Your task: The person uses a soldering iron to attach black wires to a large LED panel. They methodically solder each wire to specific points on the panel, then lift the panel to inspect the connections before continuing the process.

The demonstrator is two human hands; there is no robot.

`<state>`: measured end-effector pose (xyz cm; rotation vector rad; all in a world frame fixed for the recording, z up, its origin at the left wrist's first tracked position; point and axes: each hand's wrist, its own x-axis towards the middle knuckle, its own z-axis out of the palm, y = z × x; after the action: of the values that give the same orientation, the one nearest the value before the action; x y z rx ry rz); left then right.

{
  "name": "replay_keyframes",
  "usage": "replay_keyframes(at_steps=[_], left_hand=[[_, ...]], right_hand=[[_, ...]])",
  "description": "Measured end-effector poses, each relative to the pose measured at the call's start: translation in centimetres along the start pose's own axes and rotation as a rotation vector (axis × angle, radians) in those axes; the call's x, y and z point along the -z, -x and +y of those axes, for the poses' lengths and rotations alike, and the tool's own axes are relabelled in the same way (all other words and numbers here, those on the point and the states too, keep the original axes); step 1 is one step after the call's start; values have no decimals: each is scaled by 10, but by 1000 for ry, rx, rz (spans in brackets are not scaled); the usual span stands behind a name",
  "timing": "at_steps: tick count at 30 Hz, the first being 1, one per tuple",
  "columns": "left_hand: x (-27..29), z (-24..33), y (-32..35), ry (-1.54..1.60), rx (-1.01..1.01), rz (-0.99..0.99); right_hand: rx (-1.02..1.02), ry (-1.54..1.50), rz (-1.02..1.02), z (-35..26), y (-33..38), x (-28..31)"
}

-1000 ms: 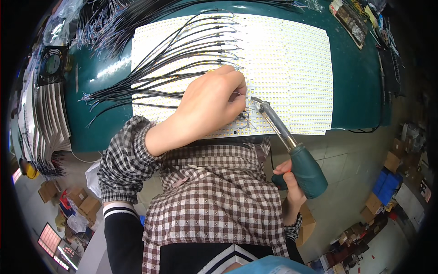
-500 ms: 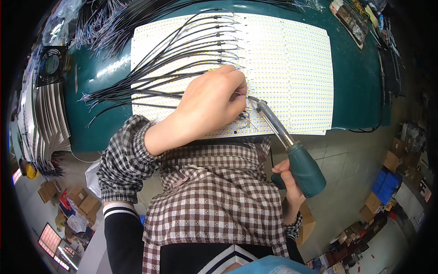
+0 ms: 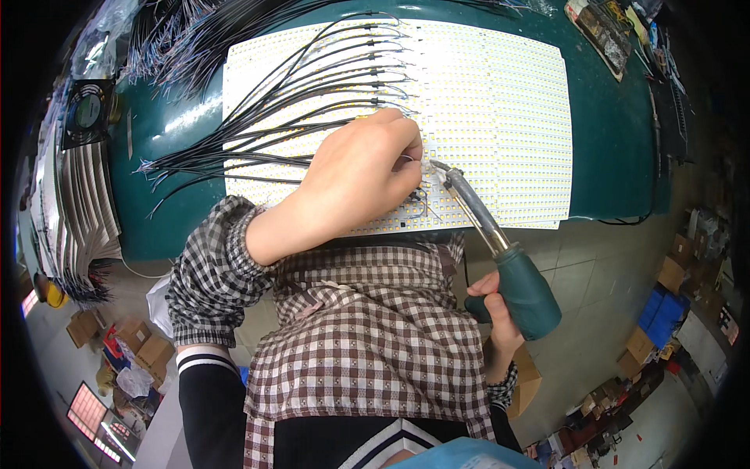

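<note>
A white LED panel (image 3: 516, 117) covered in rows of small yellow chips lies on the green table. Black cables (image 3: 266, 121) fan across its left half, their thin stripped ends reaching the middle of the panel. My left hand (image 3: 363, 168) rests over the panel with its fingers pinched on a thin wire at the fingertips; the knuckles hide part of the cable. In my right hand (image 3: 500, 313) is a soldering iron (image 3: 530, 293) with a green handle. Its bent metal tip touches or hovers just beside the left fingertips; I cannot tell which.
A large bundle of black cables (image 3: 207, 39) lies at the back left. A small fan (image 3: 88, 113) and a stack of white strips (image 3: 86, 195) stand at the left edge. A stained, worn tray (image 3: 598, 37) sits at the back right. Cardboard boxes (image 3: 144, 344) are on the floor.
The soldering iron's tip has shifted slightly right, away from the left fingertips. My left hand has hardly moved and keeps its pinch.
</note>
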<state>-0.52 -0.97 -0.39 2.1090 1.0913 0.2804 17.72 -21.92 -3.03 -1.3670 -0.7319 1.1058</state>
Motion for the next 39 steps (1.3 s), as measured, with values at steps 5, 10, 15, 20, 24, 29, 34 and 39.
replay_keyframes(at_steps=[5, 10, 15, 20, 24, 29, 34, 39], left_hand=[[0, 3, 2, -2, 5, 3], [-2, 6, 4, -22, -4, 9], [-7, 11, 22, -233, -239, 264], [-10, 2, 48, -322, -427, 266], [-19, 6, 66, -303, -362, 79], [-9, 10, 49, -343, -357, 298], [6, 12, 49, -373, -321, 61], [-5, 16, 67, -252, -339, -15]], right_hand=[[13, 18, -15, 3, 4, 5], [-18, 2, 14, -3, 5, 2], [28, 51, -7, -12, 3, 0], [8, -93, -13, -9, -1, 3], [23, -102, -13, -9, -4, 3], [21, -137, 18, -12, -3, 0], [21, -152, 27, -12, -1, 2], [27, -175, 22, -9, -2, 6]])
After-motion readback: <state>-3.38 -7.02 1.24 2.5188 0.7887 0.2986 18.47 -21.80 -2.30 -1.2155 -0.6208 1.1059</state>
